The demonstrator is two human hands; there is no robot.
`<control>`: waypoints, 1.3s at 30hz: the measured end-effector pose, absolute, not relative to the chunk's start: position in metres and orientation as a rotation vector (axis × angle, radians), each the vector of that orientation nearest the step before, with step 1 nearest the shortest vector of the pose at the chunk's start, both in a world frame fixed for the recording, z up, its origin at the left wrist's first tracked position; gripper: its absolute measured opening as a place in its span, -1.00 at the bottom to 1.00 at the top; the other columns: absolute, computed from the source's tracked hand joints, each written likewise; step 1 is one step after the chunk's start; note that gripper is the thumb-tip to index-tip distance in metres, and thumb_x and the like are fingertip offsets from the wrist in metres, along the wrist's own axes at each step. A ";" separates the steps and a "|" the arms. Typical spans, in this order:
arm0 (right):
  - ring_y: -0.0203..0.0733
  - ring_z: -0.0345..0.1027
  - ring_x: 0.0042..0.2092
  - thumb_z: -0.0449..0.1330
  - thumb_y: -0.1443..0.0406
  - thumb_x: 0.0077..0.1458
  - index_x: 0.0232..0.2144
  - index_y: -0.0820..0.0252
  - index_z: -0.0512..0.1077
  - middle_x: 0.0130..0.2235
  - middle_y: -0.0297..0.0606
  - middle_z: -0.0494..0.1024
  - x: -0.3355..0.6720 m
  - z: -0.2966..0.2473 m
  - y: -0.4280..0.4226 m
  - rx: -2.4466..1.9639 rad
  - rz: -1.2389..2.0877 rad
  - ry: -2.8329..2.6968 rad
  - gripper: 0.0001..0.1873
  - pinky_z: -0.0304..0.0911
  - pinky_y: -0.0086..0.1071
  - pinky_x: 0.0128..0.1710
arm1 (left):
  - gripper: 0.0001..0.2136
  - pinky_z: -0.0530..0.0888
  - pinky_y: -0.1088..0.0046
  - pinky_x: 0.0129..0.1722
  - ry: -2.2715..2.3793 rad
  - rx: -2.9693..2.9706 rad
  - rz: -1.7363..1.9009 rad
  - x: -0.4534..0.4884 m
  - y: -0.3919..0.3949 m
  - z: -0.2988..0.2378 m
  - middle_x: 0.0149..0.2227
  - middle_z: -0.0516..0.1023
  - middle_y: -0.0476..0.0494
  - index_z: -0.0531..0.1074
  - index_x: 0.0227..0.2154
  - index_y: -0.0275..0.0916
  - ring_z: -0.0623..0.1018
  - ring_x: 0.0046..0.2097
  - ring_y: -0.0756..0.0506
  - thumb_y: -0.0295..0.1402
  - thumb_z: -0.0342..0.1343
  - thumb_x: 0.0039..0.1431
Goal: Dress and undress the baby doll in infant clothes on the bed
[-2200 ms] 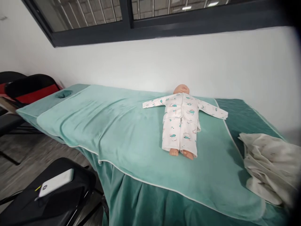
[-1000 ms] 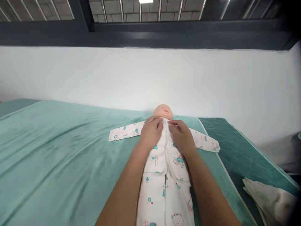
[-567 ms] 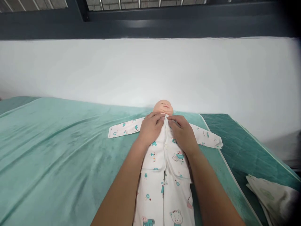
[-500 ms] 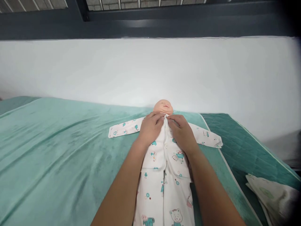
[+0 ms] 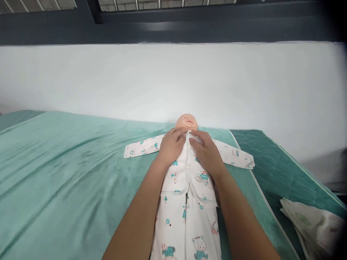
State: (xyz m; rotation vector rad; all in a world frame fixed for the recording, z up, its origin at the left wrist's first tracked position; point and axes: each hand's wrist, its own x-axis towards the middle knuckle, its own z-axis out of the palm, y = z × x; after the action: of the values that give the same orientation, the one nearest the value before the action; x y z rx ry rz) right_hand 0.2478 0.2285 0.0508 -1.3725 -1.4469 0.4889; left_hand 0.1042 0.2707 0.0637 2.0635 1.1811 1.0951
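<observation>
A baby doll (image 5: 187,121) lies on its back, head by the wall. It wears a white printed baby shirt (image 5: 180,178) with long sleeves spread to both sides. White printed pants (image 5: 173,233) of similar pattern cover the legs. My left hand (image 5: 170,147) is closed on the shirt's left front edge just below the doll's neck. Opposite it, my right hand (image 5: 207,150) pinches the right front edge at the collar. Between the two hands the edges meet, and a button shows lower on the chest. My fingertips are partly hidden in the cloth.
A light green sheet (image 5: 67,173) with wrinkles covers the bed. Darker quilted green bedding (image 5: 273,162) runs along the right. A folded white printed cloth (image 5: 311,220) lies at the lower right. Behind the bed stands a white wall (image 5: 135,79) under a dark window frame (image 5: 176,25).
Both hands stay at the collar, with only small finger movements. The doll, clothes and cloth appear slightly farther left as the view shifts a little.
</observation>
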 end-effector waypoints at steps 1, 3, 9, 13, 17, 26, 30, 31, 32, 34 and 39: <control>-0.06 0.26 0.18 0.09 0.20 0.20 0.01 0.00 0.43 0.12 -0.23 0.45 0.248 0.051 0.229 -1.368 0.482 -1.464 -0.66 0.12 -0.09 0.22 | -0.67 0.32 0.34 0.25 1.177 2.066 1.097 0.104 0.271 0.064 0.11 0.52 -0.04 0.53 -0.01 -0.10 0.44 0.18 -0.08 -0.39 -0.09 0.32; -0.07 0.25 0.20 0.07 0.22 0.21 0.03 0.01 0.44 0.14 -0.23 0.45 0.248 0.052 0.229 -1.357 0.457 -1.513 -0.64 0.09 -0.08 0.24 | -0.66 0.31 0.33 0.25 1.168 2.076 1.105 0.104 0.271 0.063 0.10 0.52 -0.05 0.53 -0.01 -0.11 0.44 0.18 -0.09 -0.39 -0.09 0.32; -0.05 0.26 0.18 0.07 0.21 0.19 0.00 0.04 0.45 0.12 -0.22 0.46 0.248 0.051 0.230 -1.377 0.457 -1.493 -0.65 0.10 -0.09 0.23 | -0.67 0.32 0.32 0.25 1.178 2.084 1.108 0.105 0.272 0.063 0.09 0.52 -0.05 0.54 -0.01 -0.08 0.44 0.18 -0.09 -0.39 -0.08 0.32; -0.06 0.26 0.17 0.06 0.22 0.19 0.00 0.05 0.43 0.11 -0.22 0.46 0.248 0.051 0.230 -1.381 0.442 -1.522 -0.65 0.09 -0.09 0.22 | -0.67 0.33 0.31 0.24 1.190 2.095 1.108 0.105 0.271 0.063 0.09 0.53 -0.04 0.55 -0.03 -0.07 0.45 0.17 -0.10 -0.40 -0.08 0.31; -0.05 0.28 0.15 0.05 0.22 0.18 -0.02 0.03 0.43 0.10 -0.23 0.47 0.247 0.053 0.229 -1.390 0.446 -1.517 -0.67 0.11 -0.09 0.20 | -0.67 0.34 0.31 0.23 1.185 2.081 1.112 0.106 0.271 0.064 0.07 0.53 -0.04 0.56 -0.04 -0.07 0.46 0.15 -0.10 -0.40 -0.08 0.31; -0.05 0.35 0.12 0.09 0.24 0.16 -0.15 0.05 0.51 0.06 -0.26 0.54 0.245 0.055 0.227 -1.403 0.426 -1.443 -0.74 0.17 -0.10 0.18 | -0.68 0.34 0.35 0.23 1.179 2.056 1.115 0.106 0.270 0.065 0.09 0.53 -0.03 0.55 -0.05 -0.10 0.46 0.16 -0.09 -0.40 -0.08 0.31; -0.02 0.32 0.16 0.08 0.21 0.19 -0.16 0.04 0.56 0.12 -0.24 0.51 0.246 0.054 0.228 -1.423 0.398 -1.489 -0.72 0.15 -0.08 0.21 | -0.68 0.34 0.34 0.23 1.197 2.058 1.092 0.105 0.269 0.066 0.10 0.52 -0.04 0.55 -0.04 -0.10 0.45 0.18 -0.10 -0.39 -0.08 0.31; -0.01 0.31 0.17 0.07 0.20 0.20 -0.15 0.04 0.57 0.13 -0.23 0.50 0.246 0.054 0.229 -1.438 0.389 -1.511 -0.70 0.14 -0.06 0.21 | -0.68 0.34 0.34 0.23 1.192 2.059 1.091 0.105 0.268 0.067 0.10 0.52 -0.04 0.55 -0.04 -0.10 0.44 0.18 -0.10 -0.39 -0.07 0.30; 0.01 0.30 0.17 0.06 0.20 0.21 -0.14 0.03 0.57 0.13 -0.23 0.49 0.246 0.054 0.229 -1.459 0.374 -1.536 -0.69 0.14 -0.05 0.21 | -0.68 0.33 0.34 0.23 1.183 2.061 1.090 0.105 0.268 0.067 0.11 0.51 -0.03 0.55 -0.04 -0.10 0.44 0.18 -0.10 -0.39 -0.07 0.30; 0.05 0.28 0.17 0.04 0.19 0.22 -0.12 0.01 0.57 0.14 -0.22 0.48 0.246 0.053 0.229 -1.509 0.327 -1.572 -0.67 0.13 -0.01 0.20 | -0.68 0.33 0.35 0.24 1.164 2.071 1.090 0.105 0.268 0.066 0.11 0.51 -0.03 0.56 -0.04 -0.08 0.43 0.19 -0.10 -0.38 -0.07 0.31; 0.02 0.31 0.11 0.09 0.20 0.16 -0.09 0.07 0.49 0.08 -0.17 0.48 0.243 0.056 0.227 -1.542 0.352 -1.434 -0.70 0.18 -0.06 0.13 | -0.64 0.26 0.23 0.29 1.178 2.166 1.013 0.103 0.267 0.067 0.16 0.45 0.05 0.54 -0.02 0.05 0.38 0.22 -0.12 -0.38 -0.11 0.33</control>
State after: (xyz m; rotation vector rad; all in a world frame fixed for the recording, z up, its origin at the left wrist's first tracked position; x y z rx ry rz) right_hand 0.2430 0.2271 0.0555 -1.5421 -1.4338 0.3521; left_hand 0.1034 0.2669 0.0674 2.1655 1.1776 1.0128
